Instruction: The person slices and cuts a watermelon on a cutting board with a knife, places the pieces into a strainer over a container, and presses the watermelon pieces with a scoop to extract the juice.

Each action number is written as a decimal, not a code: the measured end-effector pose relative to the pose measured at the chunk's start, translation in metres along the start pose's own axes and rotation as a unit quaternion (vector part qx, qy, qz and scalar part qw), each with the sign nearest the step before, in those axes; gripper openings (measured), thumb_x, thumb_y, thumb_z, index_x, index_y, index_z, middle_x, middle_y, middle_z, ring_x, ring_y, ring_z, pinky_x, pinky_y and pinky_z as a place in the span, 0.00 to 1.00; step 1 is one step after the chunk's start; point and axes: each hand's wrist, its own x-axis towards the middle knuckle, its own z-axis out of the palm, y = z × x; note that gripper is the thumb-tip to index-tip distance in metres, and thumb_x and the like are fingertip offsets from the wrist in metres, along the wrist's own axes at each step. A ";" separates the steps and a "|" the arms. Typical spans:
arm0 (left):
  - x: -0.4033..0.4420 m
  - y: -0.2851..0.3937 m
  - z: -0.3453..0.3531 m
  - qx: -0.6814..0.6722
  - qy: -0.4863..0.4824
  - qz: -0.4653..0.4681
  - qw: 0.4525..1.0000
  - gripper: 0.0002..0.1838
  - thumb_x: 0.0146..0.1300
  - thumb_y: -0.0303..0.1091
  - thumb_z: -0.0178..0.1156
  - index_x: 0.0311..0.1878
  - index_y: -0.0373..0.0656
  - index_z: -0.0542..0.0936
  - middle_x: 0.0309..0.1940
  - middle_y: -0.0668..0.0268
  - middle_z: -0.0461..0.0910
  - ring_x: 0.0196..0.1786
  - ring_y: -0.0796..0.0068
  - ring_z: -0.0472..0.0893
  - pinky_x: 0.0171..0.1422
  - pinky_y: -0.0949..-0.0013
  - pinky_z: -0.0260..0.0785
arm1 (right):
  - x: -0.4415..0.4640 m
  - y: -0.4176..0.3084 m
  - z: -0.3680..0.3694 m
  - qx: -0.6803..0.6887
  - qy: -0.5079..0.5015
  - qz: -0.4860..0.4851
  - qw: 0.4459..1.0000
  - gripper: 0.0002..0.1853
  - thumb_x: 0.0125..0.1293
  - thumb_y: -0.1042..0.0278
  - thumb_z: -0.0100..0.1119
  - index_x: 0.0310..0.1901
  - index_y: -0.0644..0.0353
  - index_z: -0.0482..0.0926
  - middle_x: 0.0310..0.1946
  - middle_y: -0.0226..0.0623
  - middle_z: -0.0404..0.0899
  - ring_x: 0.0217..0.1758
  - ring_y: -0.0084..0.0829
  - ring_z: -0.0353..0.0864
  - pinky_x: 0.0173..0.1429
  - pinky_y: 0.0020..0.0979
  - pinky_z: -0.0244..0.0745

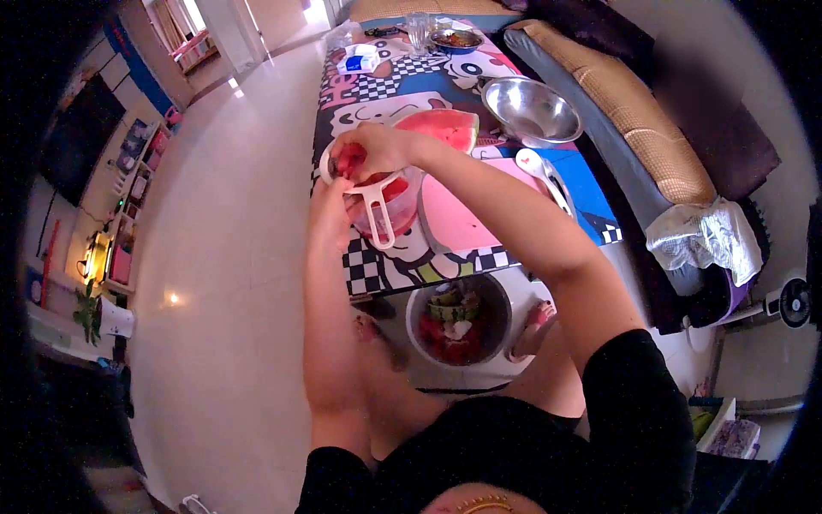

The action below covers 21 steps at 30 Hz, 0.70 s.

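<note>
My right hand (377, 147) is closed, its fingers bent around red watermelon flesh (349, 159) over the table's left side. Close below it, my left hand (332, 201) grips the rim of a white plastic piece with a looped handle (381, 221); most of its fingers are hidden. Under both hands stands a clear container (404, 206) with red contents. Behind my right wrist lies a cut watermelon (458, 128), red side showing. A pink cutting board (462, 210) is partly covered by my right forearm. On its right edge rest a white spoon (533, 163) and a knife-like utensil (558, 184).
A steel bowl (531, 111) sits at the table's right. Farther back are a tissue pack (358, 60), a glass pitcher (418, 32) and a dish of food (455, 39). Between my feet, a bin (411, 321) holds rinds and red scraps. A sofa (616, 103) runs along the right.
</note>
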 end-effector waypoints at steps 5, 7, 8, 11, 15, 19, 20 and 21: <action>-0.007 0.000 0.009 -0.020 -0.005 0.017 1.000 0.19 0.57 0.29 0.55 0.53 0.43 0.69 0.44 0.65 0.77 0.43 0.72 0.79 0.43 0.69 0.74 | -0.013 -0.027 -0.021 -0.052 0.013 0.050 0.997 0.22 0.52 0.73 0.63 0.52 0.60 0.78 0.43 0.43 0.81 0.49 0.39 0.79 0.56 0.34 0.72; -0.008 -0.002 0.011 -0.024 -0.006 0.018 1.000 0.19 0.58 0.29 0.55 0.54 0.43 0.69 0.45 0.65 0.77 0.44 0.72 0.79 0.43 0.68 0.74 | -0.015 -0.034 -0.031 -0.080 0.037 0.062 0.994 0.20 0.54 0.74 0.61 0.51 0.60 0.78 0.45 0.44 0.80 0.50 0.39 0.79 0.57 0.34 0.72; -0.008 -0.003 0.012 -0.025 -0.002 0.015 1.000 0.20 0.58 0.29 0.55 0.55 0.43 0.69 0.45 0.65 0.77 0.44 0.71 0.79 0.43 0.68 0.75 | -0.016 -0.035 -0.034 -0.067 0.045 0.056 0.995 0.19 0.55 0.75 0.60 0.51 0.60 0.78 0.45 0.43 0.81 0.50 0.39 0.79 0.57 0.34 0.72; -0.003 -0.010 0.011 -0.045 -0.015 0.014 0.999 0.21 0.59 0.28 0.55 0.57 0.43 0.68 0.46 0.64 0.77 0.45 0.70 0.79 0.45 0.67 0.75 | -0.023 -0.034 -0.041 -0.041 0.044 0.053 0.997 0.15 0.58 0.78 0.57 0.48 0.60 0.80 0.45 0.41 0.81 0.49 0.37 0.79 0.57 0.33 0.72; -0.005 -0.014 0.019 -0.059 -0.001 0.014 0.998 0.20 0.60 0.28 0.55 0.56 0.41 0.69 0.47 0.61 0.76 0.48 0.68 0.78 0.51 0.64 0.74 | -0.048 -0.030 -0.059 0.006 0.097 0.050 0.994 0.14 0.59 0.80 0.56 0.46 0.60 0.81 0.42 0.36 0.82 0.46 0.31 0.80 0.55 0.31 0.73; 0.007 -0.021 0.009 -0.071 -0.043 0.018 0.996 0.19 0.60 0.30 0.58 0.53 0.36 0.69 0.47 0.60 0.75 0.49 0.67 0.76 0.55 0.63 0.72 | -0.113 -0.023 -0.093 -0.004 0.127 0.137 0.982 0.12 0.61 0.76 0.59 0.47 0.60 0.80 0.41 0.33 0.82 0.44 0.23 0.79 0.52 0.27 0.74; 0.010 -0.025 0.007 -0.068 -0.039 0.019 0.997 0.19 0.60 0.30 0.58 0.53 0.35 0.69 0.47 0.60 0.75 0.49 0.67 0.76 0.55 0.63 0.72 | -0.133 -0.024 -0.099 -0.013 0.112 0.197 0.974 0.13 0.61 0.76 0.59 0.48 0.60 0.80 0.42 0.33 0.81 0.44 0.23 0.78 0.52 0.27 0.75; 0.004 -0.023 0.008 -0.081 -0.041 0.021 0.996 0.20 0.59 0.30 0.59 0.53 0.35 0.70 0.47 0.59 0.75 0.51 0.66 0.76 0.57 0.62 0.71 | -0.156 0.000 -0.098 0.062 0.126 0.154 0.978 0.15 0.62 0.74 0.60 0.51 0.61 0.78 0.43 0.35 0.81 0.43 0.24 0.79 0.52 0.28 0.75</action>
